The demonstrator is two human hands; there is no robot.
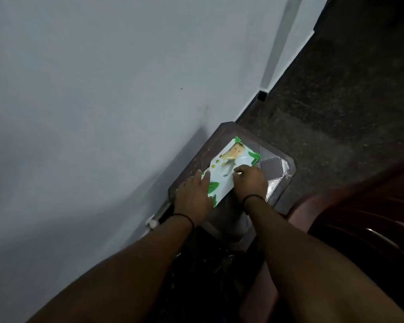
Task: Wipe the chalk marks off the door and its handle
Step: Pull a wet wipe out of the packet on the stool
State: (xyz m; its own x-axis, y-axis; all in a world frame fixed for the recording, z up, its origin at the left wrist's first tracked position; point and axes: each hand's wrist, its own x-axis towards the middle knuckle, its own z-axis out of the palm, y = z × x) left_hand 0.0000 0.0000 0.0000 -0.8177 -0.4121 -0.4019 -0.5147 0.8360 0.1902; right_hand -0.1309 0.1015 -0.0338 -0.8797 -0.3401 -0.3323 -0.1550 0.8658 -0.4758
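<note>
Your left hand (193, 191) lies flat, fingers straight, pressing the near end of the wipes pack (229, 170) against the stool (278, 164). Your right hand (251, 180) has its fingers curled at the pack's middle, pinching what looks like the flap or a wipe at the opening; which of the two is too small to tell.

The step in hand seems to be drawing out a wipe. Keep the left hand's weight on the pack so it does not lift or slide on the stool, and pull with the right hand slowly and low, so only one wipe comes free and the next one stays tucked in. Press the flap back down afterwards so the rest stay damp.

The grey surface (103, 89) beyond the stool may be the door or a wall. No handle or chalk marks show here, so the wiping itself has not begun.
</note>
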